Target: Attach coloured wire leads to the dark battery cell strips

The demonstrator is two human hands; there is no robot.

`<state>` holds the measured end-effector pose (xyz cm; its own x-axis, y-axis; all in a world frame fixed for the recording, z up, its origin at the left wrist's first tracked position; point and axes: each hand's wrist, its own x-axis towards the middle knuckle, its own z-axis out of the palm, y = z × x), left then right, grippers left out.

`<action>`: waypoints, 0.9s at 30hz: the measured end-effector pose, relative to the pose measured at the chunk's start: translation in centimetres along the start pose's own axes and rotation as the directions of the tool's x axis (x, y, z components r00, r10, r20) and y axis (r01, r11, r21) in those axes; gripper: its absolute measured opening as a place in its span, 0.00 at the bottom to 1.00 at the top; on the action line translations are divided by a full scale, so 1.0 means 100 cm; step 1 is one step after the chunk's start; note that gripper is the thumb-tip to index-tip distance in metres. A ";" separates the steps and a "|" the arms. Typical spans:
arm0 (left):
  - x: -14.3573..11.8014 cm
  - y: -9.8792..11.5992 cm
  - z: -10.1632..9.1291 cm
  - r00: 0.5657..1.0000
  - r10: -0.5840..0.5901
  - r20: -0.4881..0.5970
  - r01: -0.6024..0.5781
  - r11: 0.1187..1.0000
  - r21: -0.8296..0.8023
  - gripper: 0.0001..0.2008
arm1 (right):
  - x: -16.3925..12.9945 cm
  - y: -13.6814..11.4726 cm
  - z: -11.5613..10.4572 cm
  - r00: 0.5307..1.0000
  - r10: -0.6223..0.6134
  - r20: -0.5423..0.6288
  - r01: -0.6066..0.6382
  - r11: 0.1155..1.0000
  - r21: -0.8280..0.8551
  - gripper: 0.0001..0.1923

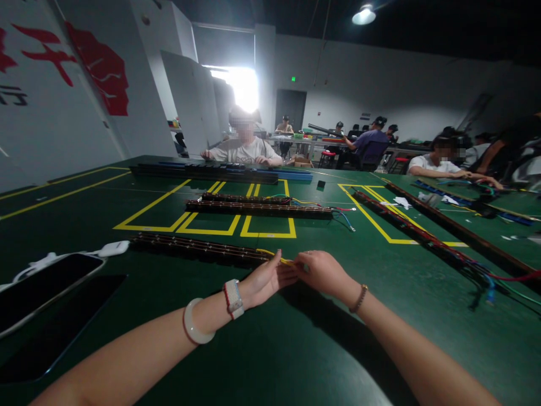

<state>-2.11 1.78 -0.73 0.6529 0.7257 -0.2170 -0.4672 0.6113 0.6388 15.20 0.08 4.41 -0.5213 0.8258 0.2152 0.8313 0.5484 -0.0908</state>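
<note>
Hands close together before me: the right hand [324, 274] pinches the yellow wire [265, 252], while the left hand [265, 281], thumb raised, lies alongside; I cannot tell whether it grips too. The wire leaves the near dark strip [198, 247], just past the left hand. I'd keep any pull gentle and in line, sparing that end. Beyond lie two more strips [257, 208], then a co-worker [245, 151].

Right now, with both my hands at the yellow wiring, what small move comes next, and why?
I'd perhaps loosen the right hand slightly to show the end of the yellow wiring: it runs from the nearest dark bar to both hands, where its tip is hidden, and the left hand is close enough for support.
</note>
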 end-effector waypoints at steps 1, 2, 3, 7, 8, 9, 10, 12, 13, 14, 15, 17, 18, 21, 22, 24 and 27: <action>-0.001 0.001 0.002 1.000 0.000 -0.005 0.000 1.000 0.013 0.19 | 0.000 0.002 -0.001 0.999 0.034 -0.015 -0.034 0.999 0.025 0.07; -0.002 0.001 0.003 1.000 0.002 -0.011 -0.001 1.000 0.029 0.19 | 0.000 0.004 -0.001 0.998 0.057 -0.032 -0.056 0.997 0.049 0.08; -0.003 0.001 0.004 1.000 0.005 -0.017 -0.004 0.999 0.046 0.18 | 0.001 0.007 0.000 0.996 0.070 -0.054 -0.066 0.995 0.069 0.09; -0.003 -0.001 0.003 0.997 0.038 -0.070 -0.030 0.994 0.106 0.13 | 0.003 0.021 0.008 0.989 0.012 -0.148 -0.004 0.999 0.052 0.14; -0.003 -0.001 0.002 0.996 0.045 -0.083 -0.035 0.993 0.115 0.12 | 0.004 0.024 0.011 0.987 -0.008 -0.160 0.012 1.000 0.022 0.14; -0.003 -0.001 0.002 0.994 0.048 -0.094 -0.036 0.992 0.121 0.12 | 0.005 0.028 0.014 0.986 -0.024 -0.165 0.022 1.000 -0.015 0.15; -0.003 -0.001 0.002 0.994 0.046 -0.104 -0.033 0.992 0.124 0.11 | 0.006 0.031 0.017 0.986 -0.037 -0.163 0.029 0.998 -0.053 0.15; -0.003 -0.001 0.002 0.990 0.040 -0.132 -0.023 0.992 0.127 0.11 | 0.008 0.035 0.022 0.989 -0.054 -0.140 0.035 0.991 -0.130 0.17; -0.003 0.000 0.003 0.988 0.038 -0.149 -0.019 0.991 0.129 0.11 | 0.010 0.036 0.024 0.991 -0.061 -0.122 0.040 0.986 -0.164 0.17; -0.003 0.000 0.004 0.986 0.039 -0.164 -0.017 0.991 0.133 0.11 | 0.011 0.037 0.026 0.992 -0.066 -0.103 0.046 0.980 -0.192 0.18; -0.004 0.000 0.004 0.984 0.039 -0.175 -0.015 0.990 0.140 0.11 | 0.012 0.037 0.028 0.994 -0.071 -0.084 0.052 0.976 -0.212 0.18; -0.004 0.000 0.004 0.982 0.042 -0.186 -0.014 0.988 0.151 0.10 | 0.013 0.036 0.032 0.996 -0.076 -0.054 0.061 0.970 -0.235 0.18; -0.004 0.000 0.004 0.981 0.041 -0.188 -0.012 0.988 0.156 0.10 | 0.014 0.035 0.034 0.996 -0.079 -0.040 0.067 0.968 -0.243 0.18; -0.004 -0.001 0.001 0.981 0.034 -0.193 0.000 0.985 0.171 0.10 | 0.016 0.033 0.039 0.994 -0.109 0.006 0.107 0.957 -0.269 0.17; -0.003 -0.001 0.000 0.980 0.031 -0.195 0.003 0.985 0.175 0.10 | 0.016 0.032 0.040 0.992 -0.123 0.018 0.123 0.953 -0.275 0.17; -0.003 -0.001 -0.001 0.980 0.032 -0.196 0.004 0.984 0.180 0.10 | 0.016 0.031 0.041 0.989 -0.147 0.029 0.149 0.948 -0.281 0.17; -0.003 -0.001 -0.002 0.981 0.039 -0.190 -0.003 0.982 0.187 0.09 | 0.013 0.031 0.040 0.989 -0.149 0.019 0.148 0.951 -0.272 0.17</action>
<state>-2.40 1.55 -0.81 0.5084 0.7961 -0.3283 -0.3499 0.5393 0.7659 16.28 3.40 0.49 -0.6429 0.7372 0.2077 0.7654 0.6082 0.2102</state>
